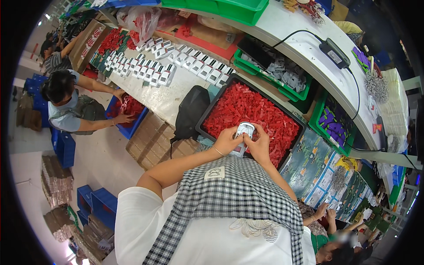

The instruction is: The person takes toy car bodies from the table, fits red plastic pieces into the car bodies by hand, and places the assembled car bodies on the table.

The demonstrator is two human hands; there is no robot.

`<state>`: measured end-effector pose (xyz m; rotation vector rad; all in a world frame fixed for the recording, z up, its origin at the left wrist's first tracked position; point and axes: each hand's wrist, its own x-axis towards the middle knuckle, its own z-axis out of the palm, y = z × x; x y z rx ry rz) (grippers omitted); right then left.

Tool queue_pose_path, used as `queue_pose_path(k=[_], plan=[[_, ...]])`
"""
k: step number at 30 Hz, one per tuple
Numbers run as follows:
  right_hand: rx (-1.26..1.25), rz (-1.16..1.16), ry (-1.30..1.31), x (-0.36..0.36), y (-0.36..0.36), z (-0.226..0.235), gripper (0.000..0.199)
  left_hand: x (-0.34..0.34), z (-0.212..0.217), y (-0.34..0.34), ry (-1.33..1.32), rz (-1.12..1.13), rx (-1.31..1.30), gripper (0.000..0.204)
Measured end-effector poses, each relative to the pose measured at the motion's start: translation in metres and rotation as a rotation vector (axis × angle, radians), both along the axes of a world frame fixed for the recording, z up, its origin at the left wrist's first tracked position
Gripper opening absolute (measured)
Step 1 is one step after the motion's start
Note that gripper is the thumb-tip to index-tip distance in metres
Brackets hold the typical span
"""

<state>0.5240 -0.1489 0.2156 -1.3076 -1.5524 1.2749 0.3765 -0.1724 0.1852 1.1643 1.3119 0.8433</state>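
Observation:
Between my two hands, a small white case-like item (245,129) is held over the near edge of a black tray (204,118). My left hand (228,140) grips it from the left, and my right hand (259,143) pinches it from the right with fingers and thumb. Part of it is covered by my fingers, so its exact kind is not clear. Loose red strip-like pieces (247,101) fill the tray around and beyond my hands. Just below my hands, a pale, partly see-through piece (238,151) shows against my checked apron.
Rows of white-and-dark items (152,73) stand on the table at far left. A black bag (192,110) lies left of the tray. Green bins (304,95) and a shelf with a power adapter (334,53) are at right. Co-workers (75,104) sit on both sides.

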Motion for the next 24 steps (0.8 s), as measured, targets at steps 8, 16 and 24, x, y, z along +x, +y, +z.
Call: queue_pose_path(k=[8,16,24], plan=[[-0.052,0.001,0.057,-0.009,0.004,-0.002,0.031,-0.008,0.002,0.002,-0.056,0.01,-0.01,0.021],[-0.229,-0.053,0.085,-0.02,0.011,-0.006,0.028,-0.015,0.001,0.01,-0.091,0.097,-0.002,0.023],[-0.21,-0.073,0.213,-0.035,0.02,-0.002,0.031,-0.084,0.013,0.053,0.131,0.164,0.219,0.022]])
